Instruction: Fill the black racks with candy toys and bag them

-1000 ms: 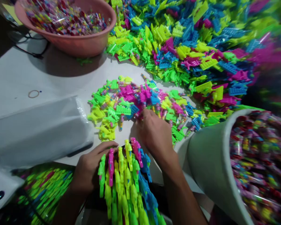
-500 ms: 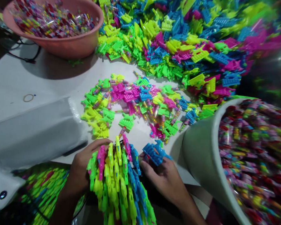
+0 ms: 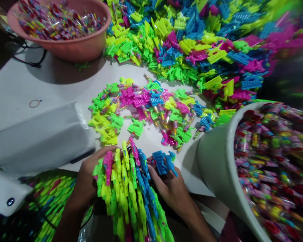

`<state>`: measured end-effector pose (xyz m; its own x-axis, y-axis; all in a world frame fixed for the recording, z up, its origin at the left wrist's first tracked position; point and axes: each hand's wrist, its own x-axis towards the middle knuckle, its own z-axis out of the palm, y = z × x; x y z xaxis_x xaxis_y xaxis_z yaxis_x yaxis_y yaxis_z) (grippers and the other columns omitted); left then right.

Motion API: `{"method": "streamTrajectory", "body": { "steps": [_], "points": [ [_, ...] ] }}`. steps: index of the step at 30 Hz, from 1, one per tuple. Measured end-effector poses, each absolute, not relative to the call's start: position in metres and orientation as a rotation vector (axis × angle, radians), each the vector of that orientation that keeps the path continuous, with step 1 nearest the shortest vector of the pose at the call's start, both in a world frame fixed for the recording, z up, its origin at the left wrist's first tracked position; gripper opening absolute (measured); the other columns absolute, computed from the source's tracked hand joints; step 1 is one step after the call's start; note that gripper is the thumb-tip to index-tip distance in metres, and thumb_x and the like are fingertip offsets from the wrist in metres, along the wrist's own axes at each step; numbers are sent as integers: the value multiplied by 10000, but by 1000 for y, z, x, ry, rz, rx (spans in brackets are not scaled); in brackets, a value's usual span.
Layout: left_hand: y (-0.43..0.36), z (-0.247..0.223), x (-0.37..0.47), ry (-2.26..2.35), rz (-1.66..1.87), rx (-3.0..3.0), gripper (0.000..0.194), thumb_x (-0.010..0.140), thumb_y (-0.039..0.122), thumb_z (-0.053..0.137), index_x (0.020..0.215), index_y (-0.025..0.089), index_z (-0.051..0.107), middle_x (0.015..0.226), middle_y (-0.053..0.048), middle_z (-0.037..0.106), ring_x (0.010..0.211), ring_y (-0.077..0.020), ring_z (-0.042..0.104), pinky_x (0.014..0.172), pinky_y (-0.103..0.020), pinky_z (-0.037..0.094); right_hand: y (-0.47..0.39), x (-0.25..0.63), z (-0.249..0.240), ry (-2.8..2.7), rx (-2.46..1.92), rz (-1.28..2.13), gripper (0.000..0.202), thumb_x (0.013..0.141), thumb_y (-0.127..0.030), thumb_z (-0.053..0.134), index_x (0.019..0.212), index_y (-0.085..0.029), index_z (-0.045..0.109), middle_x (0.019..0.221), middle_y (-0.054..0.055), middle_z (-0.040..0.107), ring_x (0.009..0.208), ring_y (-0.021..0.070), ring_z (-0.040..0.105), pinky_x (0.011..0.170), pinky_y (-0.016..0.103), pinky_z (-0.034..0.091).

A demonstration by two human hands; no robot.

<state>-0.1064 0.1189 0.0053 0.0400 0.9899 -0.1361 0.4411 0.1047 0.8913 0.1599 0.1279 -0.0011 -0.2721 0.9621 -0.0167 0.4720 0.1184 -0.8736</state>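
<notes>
A thick bundle of neon plastic toys [image 3: 126, 191], in yellow, green, pink and blue, hangs in tight rows at the bottom centre. My left hand [image 3: 91, 171] is closed at the bundle's upper left, most of its fingers hidden behind the toys. To the right, my right hand [image 3: 169, 185] pinches a blue comb-shaped plastic toy [image 3: 164, 163] close against the bundle's blue edge. Just beyond the bundle lies a green toy [image 3: 136, 127] with a candy tube attached. Behind it, similar toys with candy tubes [image 3: 146, 101] are scattered on the white table [image 3: 65, 90].
A large heap of loose toys [image 3: 187, 43] covers the back. A pink basin [image 3: 68, 50] of candy tubes stands at back left, a pale bucket [image 3: 214, 158] of them at right. Clear plastic bags [image 3: 42, 137] lie left, above a white device [image 3: 8, 195]. A rubber band [image 3: 34, 103] lies nearby.
My right hand has shifted slightly left, bringing the blue toy closer to the bundle and turning it a little. My left hand stays at the bundle.
</notes>
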Motion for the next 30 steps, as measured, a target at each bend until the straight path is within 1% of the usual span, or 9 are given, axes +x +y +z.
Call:
{"method": "streamTrajectory", "body": {
  "steps": [4,8,12,16,18,20,22,25,30],
  "points": [
    [121,6,-107,1531,830,1450,257,952,367,640,1094,255,822,1382,-89,707,1268,-303,676,1079,-382,562,132,161,4,-2134,-1237,924,131,1062,-209,493,1085,-217,622,910,42,691,760,174,668,688,260,524],
    [120,1,-109,1481,883,1539,276,951,334,660,1168,248,807,1387,-88,710,1276,-295,678,1099,-387,558,136,161,23,-2309,-1224,1023,197,1046,-166,478,1167,-229,619,986,55,670,849,194,665,732,270,526],
    [121,-2,-111,1464,914,1638,295,966,239,649,1226,237,789,1370,-77,726,1209,-248,720,1039,-303,577,150,166,40,-2351,-1304,1187,283,1027,-144,490,1239,-258,639,1010,40,698,864,185,671,747,266,516],
    [122,0,-110,1439,886,1681,327,966,204,659,1274,229,767,1399,-81,709,1196,-219,722,1013,-253,557,184,160,37,-2099,-1510,1261,229,1061,-330,529,1147,-213,706,908,34,743,750,167,665,668,256,482],
    [122,2,-110,1427,848,1686,334,976,189,649,1289,232,758,1412,-78,700,1194,-197,719,1001,-230,544,203,144,31,-2040,-1610,1204,402,1077,-462,503,912,-181,739,724,18,700,628,154,620,586,257,409],
    [122,3,-110,1409,826,1697,342,988,181,639,1307,241,749,1409,-69,698,1190,-181,717,992,-218,537,218,123,25,-2087,-1691,1137,611,1066,-600,480,681,-178,696,579,12,619,544,144,566,537,270,326],
    [122,3,-111,1397,822,1705,335,995,175,629,1300,241,751,1410,-70,695,1203,-183,712,1000,-225,535,228,103,23,-2189,-1799,985,688,1013,-706,514,591,-189,680,534,29,597,524,157,548,537,288,289],
    [121,3,-112,1376,826,1722,315,1004,171,608,1272,226,764,1440,-90,676,1224,-191,705,1014,-238,535,235,85,27,-2321,-1934,777,583,970,-692,603,674,-213,753,623,72,689,579,198,597,568,304,303],
    [121,1,-113,1381,825,1727,321,994,150,601,1263,218,763,1435,-93,680,1215,-188,711,1030,-235,529,237,93,38,-2306,-2022,738,289,967,-418,648,799,-205,745,746,65,747,628,186,632,572,291,285]
  ]
}}
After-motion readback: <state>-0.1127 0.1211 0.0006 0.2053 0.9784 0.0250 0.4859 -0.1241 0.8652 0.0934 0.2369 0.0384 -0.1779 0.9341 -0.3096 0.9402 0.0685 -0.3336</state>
